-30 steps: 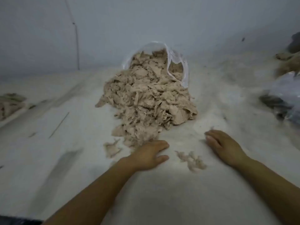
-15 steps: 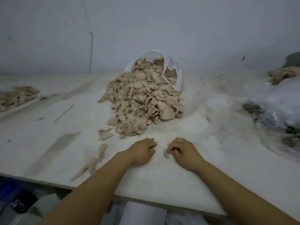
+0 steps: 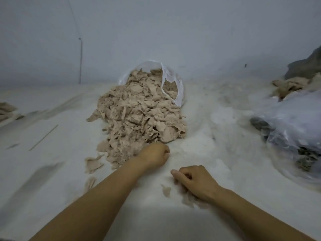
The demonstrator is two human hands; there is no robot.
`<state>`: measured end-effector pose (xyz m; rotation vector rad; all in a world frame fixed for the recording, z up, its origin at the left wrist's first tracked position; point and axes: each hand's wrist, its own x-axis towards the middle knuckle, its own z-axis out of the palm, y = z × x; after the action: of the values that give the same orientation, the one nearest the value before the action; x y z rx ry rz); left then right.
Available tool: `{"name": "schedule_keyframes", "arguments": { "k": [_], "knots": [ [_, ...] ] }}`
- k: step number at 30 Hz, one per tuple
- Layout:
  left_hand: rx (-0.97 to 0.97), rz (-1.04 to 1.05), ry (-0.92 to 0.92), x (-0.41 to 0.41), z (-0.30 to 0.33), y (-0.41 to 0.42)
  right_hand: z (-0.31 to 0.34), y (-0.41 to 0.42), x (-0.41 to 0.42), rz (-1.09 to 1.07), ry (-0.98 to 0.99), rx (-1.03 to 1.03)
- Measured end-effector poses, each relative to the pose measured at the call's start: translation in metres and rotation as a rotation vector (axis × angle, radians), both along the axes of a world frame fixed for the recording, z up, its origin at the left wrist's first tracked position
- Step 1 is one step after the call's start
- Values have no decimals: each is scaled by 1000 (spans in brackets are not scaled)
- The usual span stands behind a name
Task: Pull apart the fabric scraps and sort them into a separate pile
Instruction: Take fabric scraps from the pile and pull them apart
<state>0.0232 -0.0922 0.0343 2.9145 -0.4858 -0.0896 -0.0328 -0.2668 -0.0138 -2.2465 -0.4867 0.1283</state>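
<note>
Beige fabric scraps (image 3: 139, 117) spill from a clear plastic bag (image 3: 171, 87) standing near the far edge of the white table (image 3: 52, 153), the heap's long axis running from the bag toward you. Your left hand (image 3: 154, 156) sits at the heap's near end, fingers curled under at its edge; whether they hold a scrap you cannot tell. Your right hand (image 3: 194, 181) rests on the table nearer you, fingers bent inward, and any hold is hidden. Small loose scraps (image 3: 165, 189) lie just beside that hand. Another flat scrap (image 3: 93, 164) lies left of the heap's tip. A second plastic bag (image 3: 291, 129) lies toward the right edge.
</note>
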Motion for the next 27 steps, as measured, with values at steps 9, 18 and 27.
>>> {"name": "schedule_keyframes", "arguments": {
  "k": [9,18,27],
  "knots": [
    [-424,-147,-290,65,-8,-37,10,5,126,-414,-138,3],
    [-315,36,-435,94,-40,-13,-11,-6,133,-370,-58,191],
    [-509,87,-307,64,-46,-28,5,-43,97,-299,406,790]
  ]
}}
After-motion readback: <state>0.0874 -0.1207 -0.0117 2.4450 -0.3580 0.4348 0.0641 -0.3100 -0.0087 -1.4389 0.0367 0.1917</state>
